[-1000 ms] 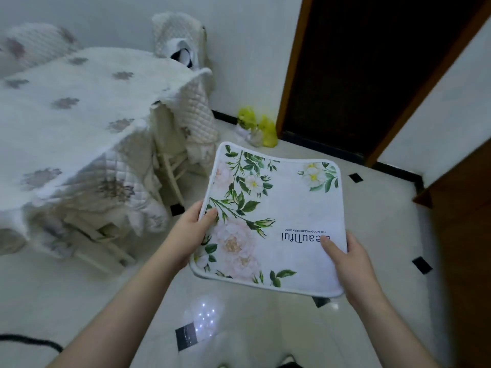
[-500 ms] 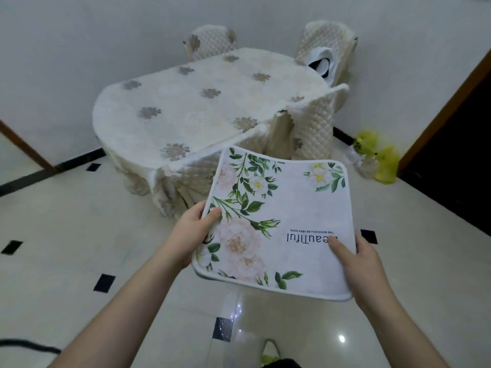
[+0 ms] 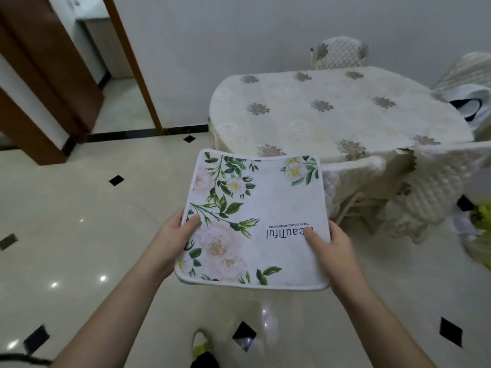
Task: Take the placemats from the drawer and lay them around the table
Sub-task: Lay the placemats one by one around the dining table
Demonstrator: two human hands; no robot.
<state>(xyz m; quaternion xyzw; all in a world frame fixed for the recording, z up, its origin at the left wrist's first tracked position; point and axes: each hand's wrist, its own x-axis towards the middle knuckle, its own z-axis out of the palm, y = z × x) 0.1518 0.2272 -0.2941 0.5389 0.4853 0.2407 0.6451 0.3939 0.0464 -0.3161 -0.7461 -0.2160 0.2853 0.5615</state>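
Placemats: floral placemats [image 3: 255,221] held flat over the floor, short of the counter [image 3: 332,112].
Fingers: left hand [image 3: 175,235] and right hand [image 3: 332,248] each pinch a side edge.
Risk: loose stacked mats could slide apart; the chair [image 3: 425,187] crowds the near edge.

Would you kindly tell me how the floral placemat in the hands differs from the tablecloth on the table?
The white floral placemat bears green leaves and pale blooms; the cream quilted tablecloth carries spaced brownish flower motifs. The placemat is gripped in the air by the left hand and right hand; the tablecloth lies draped over the table. Both are pale, flower-patterned textiles.
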